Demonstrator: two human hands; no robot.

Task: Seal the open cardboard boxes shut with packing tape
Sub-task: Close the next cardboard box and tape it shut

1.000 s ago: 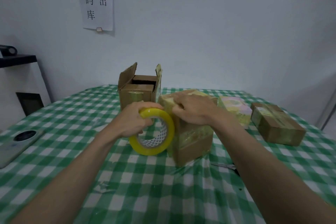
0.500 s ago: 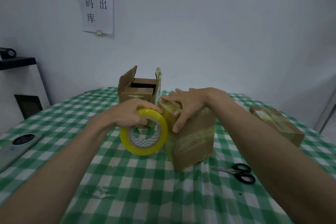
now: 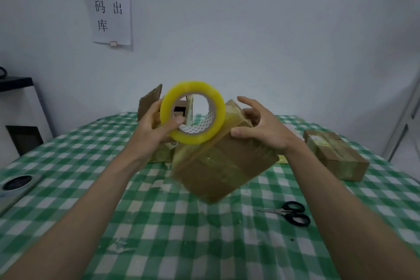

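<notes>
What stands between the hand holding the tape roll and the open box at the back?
The tilted box lies in front, partly blocking it. The left hand holds the tape roll up above that box, right before the open box. The right hand touches the tilted box.

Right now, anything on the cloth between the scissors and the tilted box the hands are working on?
Head view: nothing lies there. Only bare green checked tablecloth separates the scissors from the tilted box.
</notes>
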